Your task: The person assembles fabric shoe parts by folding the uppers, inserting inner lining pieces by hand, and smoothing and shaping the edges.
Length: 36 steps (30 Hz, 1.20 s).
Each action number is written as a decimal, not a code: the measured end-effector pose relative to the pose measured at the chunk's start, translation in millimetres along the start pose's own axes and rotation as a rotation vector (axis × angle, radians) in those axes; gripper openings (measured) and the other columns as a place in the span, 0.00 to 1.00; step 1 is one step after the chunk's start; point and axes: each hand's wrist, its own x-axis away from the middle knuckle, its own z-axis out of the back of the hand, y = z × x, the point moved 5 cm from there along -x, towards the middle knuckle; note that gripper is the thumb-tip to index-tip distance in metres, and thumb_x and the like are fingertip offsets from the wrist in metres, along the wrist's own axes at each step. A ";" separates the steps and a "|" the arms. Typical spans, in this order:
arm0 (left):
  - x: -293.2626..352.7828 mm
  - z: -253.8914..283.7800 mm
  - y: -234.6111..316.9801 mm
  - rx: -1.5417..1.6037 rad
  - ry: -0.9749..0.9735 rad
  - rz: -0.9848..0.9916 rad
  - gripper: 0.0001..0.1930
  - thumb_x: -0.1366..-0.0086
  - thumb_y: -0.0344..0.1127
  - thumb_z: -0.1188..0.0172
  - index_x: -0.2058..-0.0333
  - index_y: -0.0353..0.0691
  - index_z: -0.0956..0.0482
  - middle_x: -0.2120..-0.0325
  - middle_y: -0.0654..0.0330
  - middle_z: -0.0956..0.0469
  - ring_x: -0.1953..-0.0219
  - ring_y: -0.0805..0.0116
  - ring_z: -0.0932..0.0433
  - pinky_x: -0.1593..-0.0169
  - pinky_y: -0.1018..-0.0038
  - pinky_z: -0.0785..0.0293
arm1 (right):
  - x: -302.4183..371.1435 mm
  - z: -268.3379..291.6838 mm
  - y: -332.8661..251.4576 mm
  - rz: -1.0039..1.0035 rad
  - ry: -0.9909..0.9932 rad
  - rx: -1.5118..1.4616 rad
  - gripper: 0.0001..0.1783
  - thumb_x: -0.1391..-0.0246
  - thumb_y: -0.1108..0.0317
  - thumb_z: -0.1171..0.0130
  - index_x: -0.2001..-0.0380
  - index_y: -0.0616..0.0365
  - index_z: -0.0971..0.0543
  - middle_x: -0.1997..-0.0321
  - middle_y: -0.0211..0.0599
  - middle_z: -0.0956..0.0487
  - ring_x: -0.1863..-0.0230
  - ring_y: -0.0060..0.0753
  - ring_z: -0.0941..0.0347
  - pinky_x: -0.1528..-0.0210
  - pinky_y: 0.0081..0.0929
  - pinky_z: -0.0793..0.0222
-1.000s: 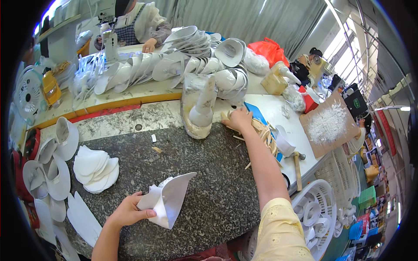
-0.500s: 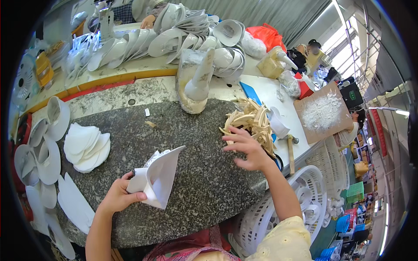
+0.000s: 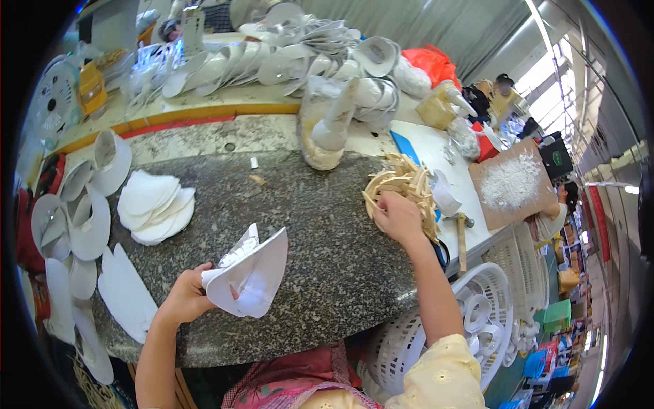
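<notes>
My left hand (image 3: 189, 294) grips a white curved piece of stiff sheet (image 3: 262, 283) by its left edge, above the dark speckled worktop (image 3: 327, 273). The piece is bent into an open fold, with crinkled white material along its upper edge. My right hand (image 3: 400, 217) is at the heap of tan curved strips (image 3: 409, 174) on the right. Its fingers are closed on a tan curved strip at the near edge of the heap, and the fingertips are partly hidden. A fanned stack of flat white pieces (image 3: 153, 208) lies at the left.
A white cone-shaped form on a block (image 3: 334, 133) stands at the back of the worktop. White curled pieces (image 3: 88, 221) line the left side. To the right are a hammer (image 3: 462, 238), a board with white scraps (image 3: 514, 177) and a white basket (image 3: 501, 286). Stacked white pieces (image 3: 293, 61) fill the back bench.
My right hand has moved from above the heap down onto it, and its spread fingers have closed. The white piece in my left hand has turned and opened slightly. The whole view has shifted.
</notes>
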 end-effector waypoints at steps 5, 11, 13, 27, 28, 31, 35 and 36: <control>8.7 7.6 -2.8 -0.110 0.070 -0.006 0.09 0.57 0.27 0.42 0.73 0.44 0.22 0.75 0.59 0.26 0.70 0.65 0.28 0.64 0.75 0.34 | 43.3 35.4 -58.8 -0.098 -0.211 -1.006 0.03 0.59 0.76 0.43 0.76 0.63 0.25 0.82 0.26 0.27 0.78 0.13 0.34 0.78 0.12 0.41; 12.4 9.3 1.9 -0.376 -0.029 -0.343 0.12 0.58 0.26 0.41 0.70 0.38 0.25 0.70 0.58 0.25 0.64 0.61 0.28 0.52 0.68 0.38 | 78.1 45.7 -194.5 0.535 -0.388 -1.112 0.11 0.67 0.76 0.40 0.72 0.60 0.23 0.71 0.38 0.27 0.74 0.33 0.29 0.72 0.23 0.33; 14.3 2.6 1.0 -0.439 -0.111 -0.309 0.13 0.58 0.26 0.41 0.69 0.40 0.25 0.66 0.60 0.25 0.59 0.65 0.29 0.45 0.64 0.46 | 85.4 24.4 -209.9 0.600 -0.218 -0.854 0.11 0.66 0.77 0.42 0.73 0.60 0.25 0.74 0.37 0.29 0.74 0.37 0.30 0.73 0.26 0.33; 16.5 3.9 -6.4 -0.397 -0.156 -0.342 0.11 0.50 0.29 0.43 0.65 0.39 0.26 0.67 0.60 0.26 0.60 0.65 0.29 0.47 0.65 0.46 | 65.4 -9.6 -211.5 0.361 -0.025 -0.566 0.09 0.62 0.74 0.44 0.72 0.55 0.27 0.80 0.37 0.27 0.83 0.37 0.30 0.83 0.28 0.36; 16.0 3.9 -6.6 -0.392 -0.147 -0.339 0.11 0.50 0.29 0.43 0.66 0.38 0.26 0.67 0.60 0.26 0.60 0.65 0.29 0.48 0.66 0.45 | 66.0 -11.4 -210.4 0.382 -0.033 -0.534 0.09 0.63 0.74 0.43 0.72 0.56 0.27 0.81 0.37 0.28 0.83 0.37 0.31 0.83 0.29 0.36; 16.3 3.5 -5.3 -0.394 -0.133 -0.343 0.10 0.50 0.29 0.43 0.66 0.38 0.26 0.67 0.60 0.26 0.61 0.66 0.29 0.48 0.66 0.45 | 65.7 -13.5 -209.9 0.403 -0.047 -0.501 0.09 0.64 0.73 0.43 0.73 0.57 0.27 0.83 0.37 0.29 0.85 0.37 0.32 0.84 0.29 0.37; 16.7 4.1 -6.5 -0.410 -0.124 -0.353 0.10 0.51 0.30 0.42 0.67 0.38 0.26 0.68 0.60 0.26 0.61 0.66 0.29 0.49 0.66 0.44 | 64.7 -13.1 -215.7 0.397 -0.016 -0.460 0.07 0.65 0.72 0.43 0.77 0.57 0.27 0.84 0.37 0.29 0.85 0.38 0.32 0.84 0.30 0.37; 16.5 4.1 -7.0 -0.410 -0.124 -0.351 0.10 0.51 0.30 0.42 0.67 0.38 0.26 0.68 0.60 0.26 0.61 0.66 0.29 0.49 0.66 0.44 | 64.5 -13.3 -215.5 0.397 -0.017 -0.462 0.07 0.65 0.72 0.43 0.77 0.57 0.27 0.84 0.37 0.29 0.85 0.38 0.32 0.84 0.30 0.37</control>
